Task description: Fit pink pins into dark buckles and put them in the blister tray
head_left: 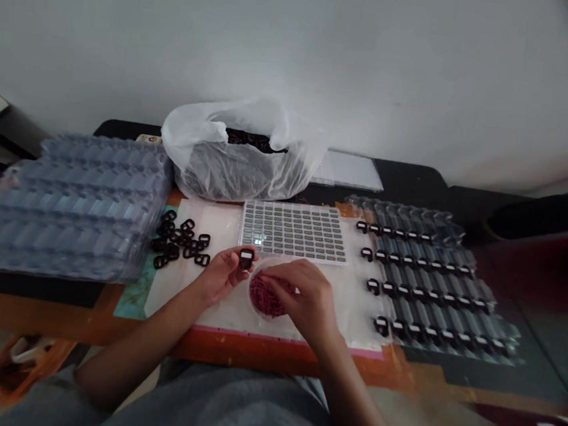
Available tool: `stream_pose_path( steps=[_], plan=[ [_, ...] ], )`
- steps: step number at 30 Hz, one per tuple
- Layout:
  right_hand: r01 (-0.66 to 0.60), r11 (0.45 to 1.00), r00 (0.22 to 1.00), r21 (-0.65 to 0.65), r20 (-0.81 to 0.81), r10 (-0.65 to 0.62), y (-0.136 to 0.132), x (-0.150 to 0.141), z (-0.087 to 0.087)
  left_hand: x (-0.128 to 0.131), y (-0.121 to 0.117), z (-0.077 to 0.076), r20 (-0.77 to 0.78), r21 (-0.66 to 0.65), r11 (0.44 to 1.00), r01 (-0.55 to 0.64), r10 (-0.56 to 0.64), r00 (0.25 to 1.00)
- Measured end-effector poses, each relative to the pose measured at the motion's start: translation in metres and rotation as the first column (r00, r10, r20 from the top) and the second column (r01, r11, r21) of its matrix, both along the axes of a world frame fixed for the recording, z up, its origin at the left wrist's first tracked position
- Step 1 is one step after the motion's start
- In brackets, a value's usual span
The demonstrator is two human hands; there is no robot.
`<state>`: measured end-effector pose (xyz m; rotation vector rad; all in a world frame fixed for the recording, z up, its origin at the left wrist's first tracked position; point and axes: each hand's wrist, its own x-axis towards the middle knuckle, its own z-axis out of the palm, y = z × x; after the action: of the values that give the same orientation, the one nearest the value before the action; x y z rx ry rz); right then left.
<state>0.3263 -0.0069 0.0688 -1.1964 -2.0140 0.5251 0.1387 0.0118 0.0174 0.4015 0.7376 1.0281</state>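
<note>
Here, a black piece (246,259) is pinched by the left hand (221,275); red bits (268,298) are touched by the right hand's (311,301) bent fingers, grip unclear.

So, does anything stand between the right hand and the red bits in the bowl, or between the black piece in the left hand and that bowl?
Nothing visible does. The right hand is over the bowl, fingertips at the red bits; the left hand holds the black piece beside the bowl, only its own fingers around it.
</note>
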Motion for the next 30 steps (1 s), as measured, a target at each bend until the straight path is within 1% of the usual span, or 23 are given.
stream_pose_path(
  steps=[4,8,11,16,24,30],
  plan=[
    [0.047,0.997,0.997,0.054,-0.056,-0.044,0.008,-0.012,0.005,0.001,-0.001,0.0,-0.049,0.009,1.0,0.015,-0.014,0.999],
    [0.103,0.989,0.993,0.102,-0.067,-0.096,0.011,-0.021,0.003,0.001,-0.001,0.001,-0.059,0.007,1.0,0.004,-0.003,0.998],
    [0.126,0.984,0.992,0.122,-0.043,-0.122,0.011,-0.023,0.001,0.002,-0.001,0.001,-0.053,0.01,1.0,-0.002,0.002,0.999],
    [0.121,0.977,0.992,0.178,0.025,-0.127,0.01,-0.023,0.001,0.002,-0.002,0.001,-0.048,0.022,1.0,0.016,-0.015,0.999],
    [0.118,0.974,0.99,0.194,0.05,-0.13,0.01,-0.024,0.003,0.001,-0.003,-0.002,-0.048,0.036,0.999,0.031,-0.029,0.998],
    [0.13,0.976,0.986,0.173,0.084,-0.146,0.008,-0.024,0.001,0.001,-0.003,-0.003,-0.053,0.043,0.999,0.018,-0.016,0.998]
  ],
)
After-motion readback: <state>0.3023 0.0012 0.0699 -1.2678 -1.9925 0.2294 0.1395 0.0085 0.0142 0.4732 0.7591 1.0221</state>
